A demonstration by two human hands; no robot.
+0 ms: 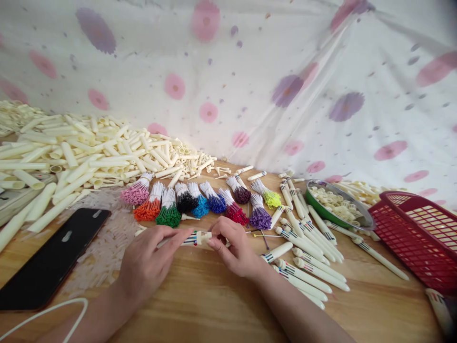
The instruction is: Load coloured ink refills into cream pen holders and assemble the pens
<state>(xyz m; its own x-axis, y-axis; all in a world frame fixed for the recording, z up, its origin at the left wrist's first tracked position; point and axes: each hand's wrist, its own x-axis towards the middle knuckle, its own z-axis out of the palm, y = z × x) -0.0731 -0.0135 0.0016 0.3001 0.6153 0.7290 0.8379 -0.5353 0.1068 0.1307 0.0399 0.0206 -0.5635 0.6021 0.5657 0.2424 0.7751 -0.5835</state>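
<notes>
A cream multicolour pen [192, 238] with coloured slider strips lies level between my hands, just above the table. My left hand [144, 259] is closed around its barrel, hiding most of it. My right hand [233, 247] pinches the cream piece at the pen's right end, fingertips pressed together. Behind them stand bundles of refills with coloured ends, among them green refills [169, 212], red refills [233, 207] and purple refills [260, 214]. A few loose refills [266, 235] lie right of my right hand. Several similar multicolour pens [303, 274] are spread farther right.
A big heap of cream pen barrels [96, 152] fills the back left. A black phone [53, 257] lies on the left, beside small clear tubes [100, 252]. At right are a green-sided bowl [323, 209] of small cream parts and a red plastic basket [407, 243]. A flowered curtain hangs behind.
</notes>
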